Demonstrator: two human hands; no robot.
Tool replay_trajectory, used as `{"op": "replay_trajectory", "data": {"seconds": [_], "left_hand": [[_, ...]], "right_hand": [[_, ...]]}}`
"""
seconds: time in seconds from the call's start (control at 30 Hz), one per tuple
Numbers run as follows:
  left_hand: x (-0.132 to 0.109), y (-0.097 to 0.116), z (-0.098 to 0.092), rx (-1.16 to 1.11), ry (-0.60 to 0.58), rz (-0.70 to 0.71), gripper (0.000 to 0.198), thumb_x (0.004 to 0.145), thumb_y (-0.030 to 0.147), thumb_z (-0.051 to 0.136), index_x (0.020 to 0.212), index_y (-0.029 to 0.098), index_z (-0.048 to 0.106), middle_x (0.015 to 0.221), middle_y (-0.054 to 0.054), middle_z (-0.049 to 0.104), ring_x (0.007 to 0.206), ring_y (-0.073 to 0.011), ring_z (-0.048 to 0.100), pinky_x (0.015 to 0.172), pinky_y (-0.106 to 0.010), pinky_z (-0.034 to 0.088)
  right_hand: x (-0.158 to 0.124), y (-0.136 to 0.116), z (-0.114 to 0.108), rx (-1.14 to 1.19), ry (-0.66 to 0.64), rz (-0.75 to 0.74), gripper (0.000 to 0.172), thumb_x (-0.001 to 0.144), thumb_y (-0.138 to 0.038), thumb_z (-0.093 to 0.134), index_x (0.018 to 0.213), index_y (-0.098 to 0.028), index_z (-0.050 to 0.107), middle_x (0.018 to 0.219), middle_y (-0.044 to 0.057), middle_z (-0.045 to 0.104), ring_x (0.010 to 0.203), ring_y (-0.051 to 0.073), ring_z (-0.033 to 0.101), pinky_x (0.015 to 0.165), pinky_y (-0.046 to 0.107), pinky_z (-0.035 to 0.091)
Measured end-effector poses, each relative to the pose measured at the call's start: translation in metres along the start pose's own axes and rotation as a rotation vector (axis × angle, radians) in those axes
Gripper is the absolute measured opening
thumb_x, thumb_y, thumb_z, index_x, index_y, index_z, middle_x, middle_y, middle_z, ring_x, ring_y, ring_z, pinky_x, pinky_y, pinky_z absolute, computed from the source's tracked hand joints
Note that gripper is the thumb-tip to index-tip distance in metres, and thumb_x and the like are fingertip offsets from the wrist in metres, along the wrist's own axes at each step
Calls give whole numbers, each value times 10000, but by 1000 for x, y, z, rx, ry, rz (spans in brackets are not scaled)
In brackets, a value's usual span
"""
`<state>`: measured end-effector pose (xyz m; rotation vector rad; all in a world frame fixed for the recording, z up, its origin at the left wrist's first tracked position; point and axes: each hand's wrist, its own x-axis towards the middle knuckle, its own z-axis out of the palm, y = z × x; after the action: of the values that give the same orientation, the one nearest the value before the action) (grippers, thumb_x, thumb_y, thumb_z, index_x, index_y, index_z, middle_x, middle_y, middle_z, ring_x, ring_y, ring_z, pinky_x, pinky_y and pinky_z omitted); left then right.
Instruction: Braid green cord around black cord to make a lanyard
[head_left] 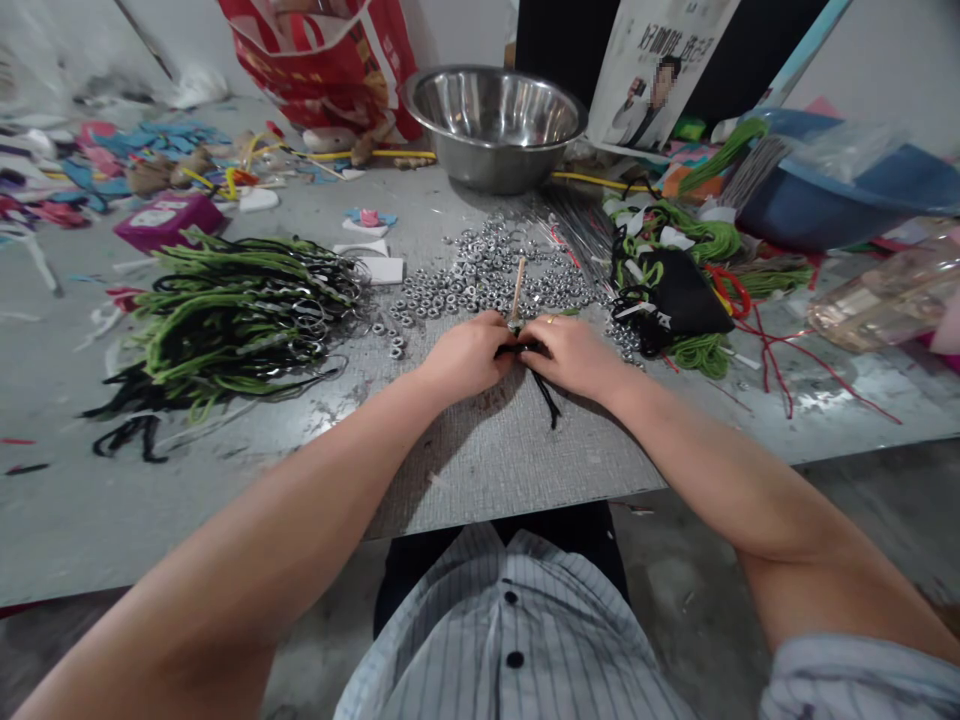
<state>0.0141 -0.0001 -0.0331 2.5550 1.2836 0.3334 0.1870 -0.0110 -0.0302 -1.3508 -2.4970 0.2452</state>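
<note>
Black cord (pixel 545 393) is pinched by both left hand (pixel 471 356) and right hand (pixel 579 355). Loose metal beads (pixel 469 275) just beyond them could scatter if knuckles brush forward.

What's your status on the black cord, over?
Left hand, right hand close together, both gripping black cord. Cord's tail trails toward the body. Loose beads scattered just beyond the hands.

Thin black cord (pixel 547 393) slants across grey tabletop (pixel 517 460)
</note>
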Motion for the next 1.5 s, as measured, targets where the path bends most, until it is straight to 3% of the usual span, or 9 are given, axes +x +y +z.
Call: {"op": "replay_trajectory", "data": {"seconds": [0.27, 0.5, 0.73, 0.93, 1.1, 1.23, 1.33, 1.5], "left_hand": [[0, 2, 1, -5, 56, -42, 272, 791, 189, 500, 1033, 149, 616, 1003, -90, 624, 939, -215, 605, 792, -316, 466], [1, 8, -2, 57, -33, -108, 258, 851, 174, 411, 976, 162, 637, 1069, -86, 600, 912, -204, 615, 753, -316, 477], [2, 7, -3, 37, -63, -122, 265, 870, 185, 394, 965, 151, 639, 1116, -89, 585, 922, -199, 615, 768, -314, 473], [2, 5, -1, -37, -6, -93, 246, 845, 200, 431, 950, 141, 645, 1052, -86, 606, 904, -188, 610, 804, -313, 475], [2, 0, -9, -182, 62, -122, 313, 813, 122, 363, 930, 142, 653, 967, -53, 642, 919, -150, 592, 868, -285, 465], [2, -11, -10, -52, 33, -30, 276, 743, 109, 414, 826, 147, 675, 900, -53, 642, 903, -167, 587, 893, -313, 458], [3, -19, -7, 68, 36, 78, 255, 735, 115, 459, 860, 160, 677, 899, -60, 642, 919, -185, 578, 912, -344, 443], [3, -21, -5, 180, 47, 29, 204, 813, 189, 467, 842, 167, 668, 899, -72, 637, 909, -210, 565, 883, -373, 437]], "right_hand": [[0, 1, 2, -41, 15, -7, 144, 844, -204, 531, 902, -134, 643, 936, 106, 638, 912, 220, 584, 811, 353, 440], [1, 4, 0, -11, -20, 1, 153, 875, -200, 507, 934, -135, 632, 945, 100, 636, 916, 208, 582, 824, 339, 435], [-3, 3, -2, 20, 83, -76, 164, 848, -182, 517, 931, -153, 655, 1010, 88, 612, 903, 187, 567, 791, 307, 422], [-5, 0, -4, -149, -9, -172, 265, 863, -267, 492, 799, -152, 722, 824, 82, 631, 796, 184, 539, 723, 316, 373], [-6, 6, -12, -74, -87, -229, 298, 829, -305, 526, 607, -173, 674, 625, 24, 571, 637, 134, 469, 667, 296, 328], [-8, 10, -17, 29, -175, -215, 404, 827, -337, 518, 461, -170, 548, 509, -17, 442, 539, 96, 369, 608, 282, 283], [-8, 11, -18, 86, -211, -185, 431, 823, -346, 517, 432, -166, 499, 488, -34, 382, 508, 80, 330, 572, 278, 250], [-10, 6, -24, 163, -331, -156, 453, 816, -372, 523, 418, -156, 519, 450, -54, 329, 469, 58, 285, 526, 268, 203]]}}
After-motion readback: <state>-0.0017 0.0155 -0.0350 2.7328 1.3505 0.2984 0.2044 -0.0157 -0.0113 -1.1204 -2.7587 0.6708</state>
